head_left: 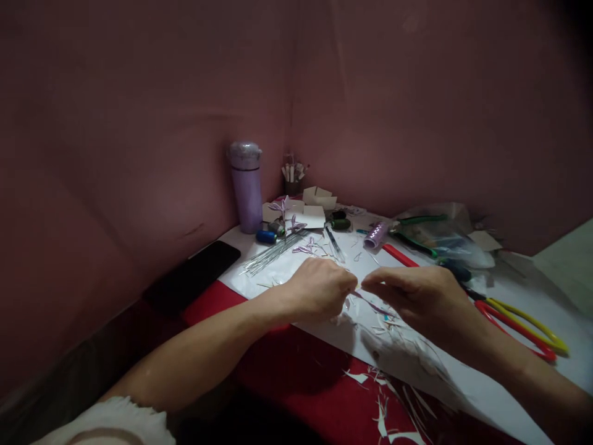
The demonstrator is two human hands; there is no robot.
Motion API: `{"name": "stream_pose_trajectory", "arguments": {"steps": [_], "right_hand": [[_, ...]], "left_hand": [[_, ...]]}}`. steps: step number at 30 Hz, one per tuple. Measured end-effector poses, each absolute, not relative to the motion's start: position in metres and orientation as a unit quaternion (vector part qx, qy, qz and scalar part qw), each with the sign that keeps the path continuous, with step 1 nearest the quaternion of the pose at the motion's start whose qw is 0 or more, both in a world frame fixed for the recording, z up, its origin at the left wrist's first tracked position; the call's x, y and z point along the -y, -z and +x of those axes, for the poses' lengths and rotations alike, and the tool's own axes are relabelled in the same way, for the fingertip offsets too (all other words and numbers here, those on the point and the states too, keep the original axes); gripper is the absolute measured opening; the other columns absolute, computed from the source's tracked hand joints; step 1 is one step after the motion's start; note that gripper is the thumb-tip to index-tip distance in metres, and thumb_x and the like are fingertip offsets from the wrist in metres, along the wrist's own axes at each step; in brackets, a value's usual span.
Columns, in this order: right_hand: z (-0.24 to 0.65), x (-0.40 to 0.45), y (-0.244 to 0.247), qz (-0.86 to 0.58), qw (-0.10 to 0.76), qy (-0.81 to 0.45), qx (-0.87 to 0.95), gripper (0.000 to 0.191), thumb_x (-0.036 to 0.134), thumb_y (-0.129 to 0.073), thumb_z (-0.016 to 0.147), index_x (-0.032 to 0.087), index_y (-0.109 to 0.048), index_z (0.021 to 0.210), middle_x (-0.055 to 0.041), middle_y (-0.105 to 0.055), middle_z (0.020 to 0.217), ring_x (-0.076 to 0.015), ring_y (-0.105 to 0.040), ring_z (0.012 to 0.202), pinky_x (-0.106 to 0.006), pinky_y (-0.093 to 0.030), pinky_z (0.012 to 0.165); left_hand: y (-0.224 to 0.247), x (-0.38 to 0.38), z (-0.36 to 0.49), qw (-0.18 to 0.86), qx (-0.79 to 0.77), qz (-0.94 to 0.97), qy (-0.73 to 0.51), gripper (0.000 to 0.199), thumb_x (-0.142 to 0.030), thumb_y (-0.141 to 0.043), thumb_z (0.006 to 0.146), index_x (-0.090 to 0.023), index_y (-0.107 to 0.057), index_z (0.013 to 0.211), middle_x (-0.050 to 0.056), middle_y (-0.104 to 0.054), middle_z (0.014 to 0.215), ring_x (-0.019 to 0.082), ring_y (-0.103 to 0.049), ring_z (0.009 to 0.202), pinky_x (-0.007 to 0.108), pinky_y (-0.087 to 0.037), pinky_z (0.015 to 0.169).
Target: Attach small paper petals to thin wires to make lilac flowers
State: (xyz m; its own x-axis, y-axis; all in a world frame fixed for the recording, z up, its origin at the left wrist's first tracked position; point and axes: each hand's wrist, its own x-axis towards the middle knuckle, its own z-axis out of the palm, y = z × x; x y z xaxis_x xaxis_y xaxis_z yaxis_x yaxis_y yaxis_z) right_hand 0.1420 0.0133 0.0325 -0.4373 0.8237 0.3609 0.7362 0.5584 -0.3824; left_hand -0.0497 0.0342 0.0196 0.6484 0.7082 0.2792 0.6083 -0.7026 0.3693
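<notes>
My left hand [327,287] is closed, its knuckles up and fingertips mostly hidden from view. Close to it, my right hand [419,293] has thumb and fingers drawn together in a pinch, the tips pointing at the left hand. Whatever the two hands hold is too small to make out. A thin purple strip [370,303] shows just below the gap between them. Beyond the left hand lie purple looped shapes [304,246] and a bundle of thin silvery wires [273,254]. Paper scraps [386,327] are scattered under the hands.
A purple tumbler [248,194] stands at the back left, near a blue thread spool [265,237] and a black phone-like slab [194,275]. A pen [334,243], a purple ribbon roll [376,235], a plastic pouch [445,238] and red-and-yellow-handled pliers [523,321] lie on white paper [504,383].
</notes>
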Motion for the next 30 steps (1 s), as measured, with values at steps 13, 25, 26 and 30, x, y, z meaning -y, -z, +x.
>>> {"name": "stream_pose_trajectory", "arguments": {"steps": [13, 25, 26, 30], "right_hand": [[0.15, -0.044, -0.002, -0.463, 0.332, -0.417, 0.708, 0.023, 0.041, -0.07, 0.069, 0.018, -0.069, 0.069, -0.0006, -0.062, 0.063, -0.0127, -0.053, 0.058, -0.024, -0.041, 0.055], [0.149, -0.043, 0.001, -0.487, 0.327, -0.392, 0.709, 0.02, 0.038, -0.069, 0.068, 0.018, -0.072, 0.068, -0.0026, -0.069, 0.065, -0.0165, -0.061, 0.061, -0.026, -0.046, 0.058], [0.146, -0.042, 0.001, -0.487, 0.326, -0.384, 0.713, 0.019, 0.037, -0.069, 0.068, 0.018, -0.073, 0.068, -0.0033, -0.071, 0.068, -0.0171, -0.062, 0.063, -0.027, -0.047, 0.06], [0.14, -0.037, 0.005, -0.465, 0.321, -0.369, 0.738, 0.012, 0.027, -0.066, 0.068, 0.019, -0.075, 0.071, -0.0047, -0.074, 0.073, -0.0184, -0.066, 0.069, -0.027, -0.05, 0.064]], "left_hand": [[-0.03, -0.039, -0.055, 0.373, -0.308, 0.822, -0.301, 0.01, -0.017, -0.055, 0.078, -0.013, -0.063, 0.072, -0.004, -0.045, 0.053, 0.006, -0.036, 0.05, 0.021, -0.029, 0.051], [-0.033, -0.038, -0.049, 0.552, -0.235, 0.676, -0.428, 0.006, -0.015, -0.055, 0.073, -0.014, -0.061, 0.075, -0.005, -0.044, 0.052, 0.004, -0.033, 0.045, 0.019, -0.029, 0.044], [-0.031, -0.039, -0.049, 0.535, -0.248, 0.66, -0.465, 0.006, -0.016, -0.055, 0.074, -0.014, -0.061, 0.076, -0.005, -0.044, 0.053, 0.004, -0.032, 0.045, 0.019, -0.028, 0.043], [-0.024, -0.043, -0.05, 0.326, -0.323, 0.685, -0.565, 0.011, -0.021, -0.054, 0.079, -0.015, -0.063, 0.079, -0.001, -0.052, 0.064, 0.008, -0.041, 0.057, 0.02, -0.035, 0.052]]}}
